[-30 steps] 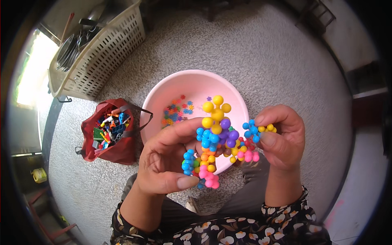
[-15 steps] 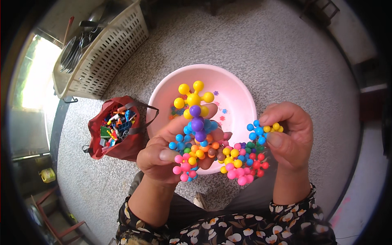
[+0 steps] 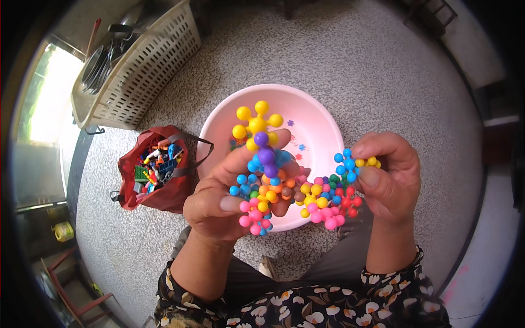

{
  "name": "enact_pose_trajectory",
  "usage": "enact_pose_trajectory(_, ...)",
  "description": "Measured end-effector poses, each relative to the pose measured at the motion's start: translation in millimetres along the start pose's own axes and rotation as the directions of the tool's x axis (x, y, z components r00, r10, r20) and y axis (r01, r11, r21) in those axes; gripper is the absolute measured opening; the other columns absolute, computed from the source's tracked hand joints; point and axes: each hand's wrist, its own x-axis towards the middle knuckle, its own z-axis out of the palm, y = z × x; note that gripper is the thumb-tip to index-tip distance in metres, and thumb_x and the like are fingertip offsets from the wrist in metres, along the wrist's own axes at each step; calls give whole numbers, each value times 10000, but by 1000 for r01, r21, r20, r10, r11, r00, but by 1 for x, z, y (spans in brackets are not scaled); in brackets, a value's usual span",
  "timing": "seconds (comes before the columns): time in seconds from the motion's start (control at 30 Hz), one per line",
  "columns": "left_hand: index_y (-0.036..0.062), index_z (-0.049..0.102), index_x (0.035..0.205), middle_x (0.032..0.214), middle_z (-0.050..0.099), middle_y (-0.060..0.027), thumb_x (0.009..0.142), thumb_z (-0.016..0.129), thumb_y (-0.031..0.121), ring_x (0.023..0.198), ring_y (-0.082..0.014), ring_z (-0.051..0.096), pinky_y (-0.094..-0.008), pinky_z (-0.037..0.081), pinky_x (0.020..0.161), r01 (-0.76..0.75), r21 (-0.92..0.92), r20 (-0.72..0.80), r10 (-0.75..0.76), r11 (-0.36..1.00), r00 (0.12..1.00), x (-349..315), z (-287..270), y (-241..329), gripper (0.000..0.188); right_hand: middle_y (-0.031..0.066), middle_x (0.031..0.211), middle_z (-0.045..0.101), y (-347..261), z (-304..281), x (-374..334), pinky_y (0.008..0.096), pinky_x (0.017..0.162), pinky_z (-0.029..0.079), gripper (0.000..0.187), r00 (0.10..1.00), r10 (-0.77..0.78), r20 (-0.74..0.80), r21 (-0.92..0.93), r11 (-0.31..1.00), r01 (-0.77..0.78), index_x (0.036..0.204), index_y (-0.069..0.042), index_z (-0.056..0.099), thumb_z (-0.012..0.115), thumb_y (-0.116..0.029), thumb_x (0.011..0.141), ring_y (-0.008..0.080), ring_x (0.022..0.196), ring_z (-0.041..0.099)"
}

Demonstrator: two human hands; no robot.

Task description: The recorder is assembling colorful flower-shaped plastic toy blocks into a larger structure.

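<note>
My left hand [image 3: 219, 199] is closed around a chain of joined ball-ended plastic building pieces [image 3: 273, 194] in orange, brown, pink, blue and green. A yellow piece [image 3: 256, 126] stands up at its far end, above a purple one [image 3: 266, 155]. The chain's right end, with yellow, pink and red pieces [image 3: 347, 200], reaches close to my right hand [image 3: 385, 177]. Between thumb and forefinger that hand pinches a blue piece [image 3: 349, 163] with a yellow one beside it. Whether the blue piece touches the chain, I cannot tell. Both hands are over the pink basin [image 3: 219, 109].
Left of the basin, a red bag [image 3: 128, 186] holds several mixed toy bricks. Behind it stands a cream slatted basket [image 3: 147, 71] with pans and utensils. A yellow container [image 3: 63, 232] is at the far left, near a wooden frame [image 3: 60, 284]. Speckled floor [image 3: 394, 82] surrounds these.
The chain in my left hand has tilted a little, its yellow top moving away and its lower pieces rising. My right hand has barely moved, keeping its pinch on the blue and yellow pieces.
</note>
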Motion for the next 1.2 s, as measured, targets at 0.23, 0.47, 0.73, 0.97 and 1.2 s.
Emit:
enact_pose_trajectory(0.23, -68, 104, 1336, 1204, 413, -270, 748, 499, 244, 861, -275, 579, -324, 510, 731, 17, -107, -262, -44, 994, 964, 5, 13, 0, 774, 60, 830, 595, 3, 2, 2, 209, 710, 436, 146, 995, 90, -53, 84, 993, -85, 886, 17, 586, 610, -28, 749, 84, 760, 545)
enact_pose_trajectory(0.47, -64, 231, 1308, 1198, 417, -257, 836, 418, 302, 920, -309, 553, -322, 513, 679, 18, -110, -334, -53, 994, 941, 1, 12, -6, 625, 65, 842, 586, 6, -1, 3, 202, 709, 429, 172, 985, 170, -19, 228, 960, -161, 920, 39, 566, 593, -26, 763, 82, 765, 537)
enact_pose_trajectory(0.73, -51, 270, 1280, 1161, 455, -194, 751, 619, 292, 1009, -282, 515, -378, 475, 800, 37, -17, -268, -40, 999, 963, 4, 19, -9, 721, 66, 856, 592, 12, 2, 5, 215, 722, 439, 171, 979, 202, 14, 225, 954, -200, 916, 33, 576, 600, -18, 755, 96, 779, 551)
enact_pose_trajectory(0.97, -29, 337, 1243, 1182, 460, -178, 621, 613, 47, 1092, -258, 491, -403, 426, 899, 65, 132, -189, -39, 989, 981, 2, 9, 0, 684, 71, 855, 627, 5, 4, 3, 234, 742, 453, 183, 971, 81, 227, 45, 995, -93, 876, 15, 623, 670, -14, 702, 110, 795, 577)
enact_pose_trajectory(1.2, -36, 415, 1193, 1088, 550, -179, 688, 603, -46, 1009, -270, 559, -389, 437, 890, 41, 267, -316, 47, 963, 947, 0, 15, 0, 539, 60, 831, 631, 6, 12, 2, 214, 705, 446, 190, 972, 85, 219, 78, 992, -104, 888, 12, 624, 677, -15, 708, 77, 747, 564)
